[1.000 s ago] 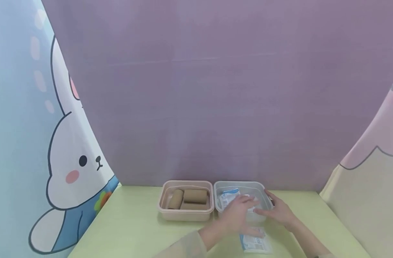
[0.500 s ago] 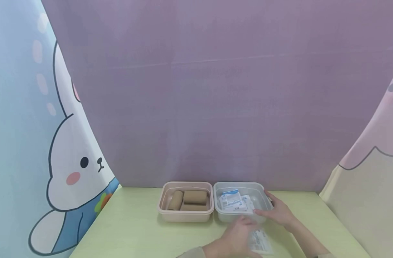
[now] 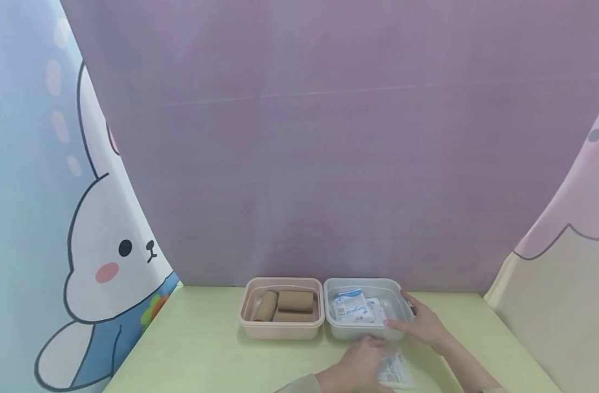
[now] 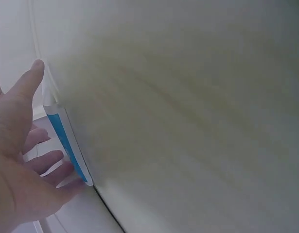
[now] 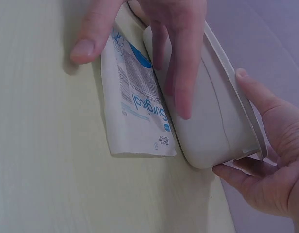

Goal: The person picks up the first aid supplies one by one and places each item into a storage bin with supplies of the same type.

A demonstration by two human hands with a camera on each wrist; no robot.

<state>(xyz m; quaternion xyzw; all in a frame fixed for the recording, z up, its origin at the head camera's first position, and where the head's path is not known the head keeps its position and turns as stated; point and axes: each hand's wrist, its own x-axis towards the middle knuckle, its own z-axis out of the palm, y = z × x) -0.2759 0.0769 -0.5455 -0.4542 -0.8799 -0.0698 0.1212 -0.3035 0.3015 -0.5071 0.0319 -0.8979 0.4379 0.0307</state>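
Observation:
On the table in front of the white plastic box (image 3: 339, 330) lies a flat white-and-blue packet (image 3: 396, 372) printed "Surgical". My left hand (image 3: 359, 363) hovers over it, covering its left part. In the right wrist view, the spread thumb and fingers of the left hand (image 5: 181, 43) straddle the packet (image 5: 132, 114) without gripping it. My right hand (image 3: 424, 326) holds the box by its right end. The right wrist view shows that hand's thumb (image 5: 254, 90) at the rim, other fingers lower down. Similar packets (image 3: 353, 307) lie inside the box.
Left of the white box, side by side with it, stands a pink plastic box (image 3: 282, 330) holding several brown rolls (image 3: 295, 301). Both rest on a pale yellow-green table (image 3: 201, 349). A purple cloth (image 3: 299, 164) hangs behind, with cartoon-printed cloths at both sides.
My left hand has come down from above the white box toward me, to the packet on the table. The right hand has stayed at the box.

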